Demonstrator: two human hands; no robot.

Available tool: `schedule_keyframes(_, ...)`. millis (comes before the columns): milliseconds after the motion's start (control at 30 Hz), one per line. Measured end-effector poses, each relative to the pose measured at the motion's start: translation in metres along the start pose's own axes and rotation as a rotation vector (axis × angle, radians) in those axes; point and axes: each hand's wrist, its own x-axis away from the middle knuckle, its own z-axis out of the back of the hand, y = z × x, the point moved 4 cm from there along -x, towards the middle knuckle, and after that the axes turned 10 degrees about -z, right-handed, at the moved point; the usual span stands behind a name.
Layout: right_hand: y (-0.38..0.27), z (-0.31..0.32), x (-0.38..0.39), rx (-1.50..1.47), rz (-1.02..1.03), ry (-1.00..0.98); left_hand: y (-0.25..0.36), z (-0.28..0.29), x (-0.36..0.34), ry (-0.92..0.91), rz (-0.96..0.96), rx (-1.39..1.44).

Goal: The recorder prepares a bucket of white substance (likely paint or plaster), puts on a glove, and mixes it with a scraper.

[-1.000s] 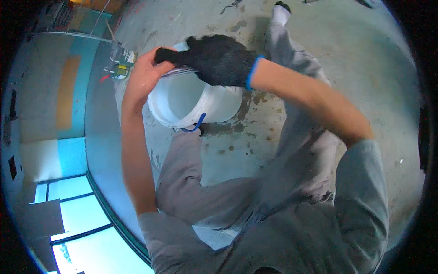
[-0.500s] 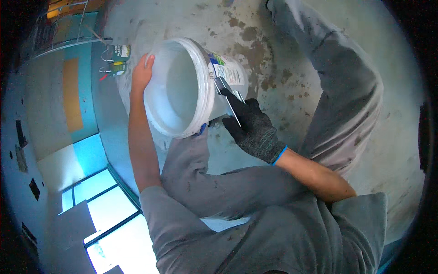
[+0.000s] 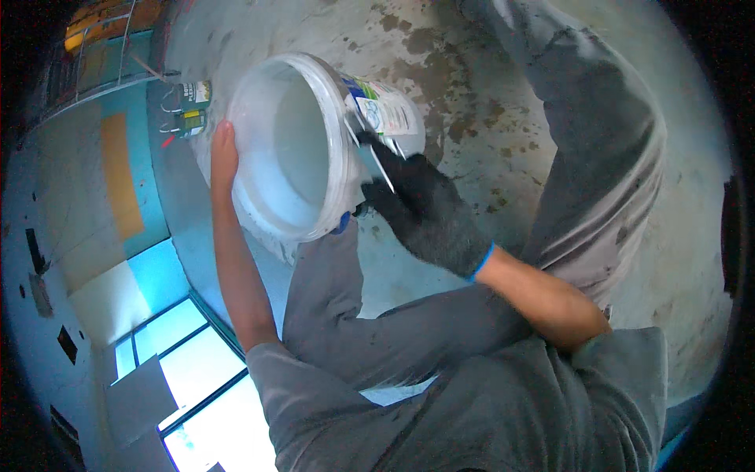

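A white plastic bucket (image 3: pixel 336 149) lies tilted on its side, its mouth turned toward the left and its inside pale and bare-looking. My left hand (image 3: pixel 225 149), without a glove, holds it at the left side of the rim; some fingers are hidden. In a dark knit glove with a blue cuff, my right hand (image 3: pixel 429 206) grips a flat metal scraper (image 3: pixel 371 151). The scraper's blade lies against the bucket's outer wall just behind the rim, beside the printed label (image 3: pixel 385 106). A blue piece (image 3: pixel 341 223) shows at the rim's lower edge.
Two green cans (image 3: pixel 193 108) with wire handles stand beyond my left hand. My legs in grey trousers (image 3: pixel 605 157) spread around the bucket. Dark wet stains (image 3: pixel 429 67) mark the concrete floor. Bright windows (image 3: pixel 197 370) are at lower left, and metal scaffolding (image 3: pixel 102 90) at upper left.
The bucket and my left hand have shifted left and slightly up in view. The scraper and my right hand have moved a little left too, the blade still at the bucket's outer side.
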Motion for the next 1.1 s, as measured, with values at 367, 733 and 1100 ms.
schedule_keyframes(367,-0.001,-0.004,0.008,0.009,-0.016,0.054,-0.003,0.001,0.016,0.1,-0.036,-0.02)
schedule_keyframes(733,0.004,0.004,-0.001,-0.027,0.018,0.05,-0.005,-0.002,0.019,0.137,-0.04,-0.002)
schedule_keyframes(1100,-0.004,0.016,-0.016,0.016,0.112,0.101,-0.002,-0.002,0.009,0.124,-0.082,-0.035)
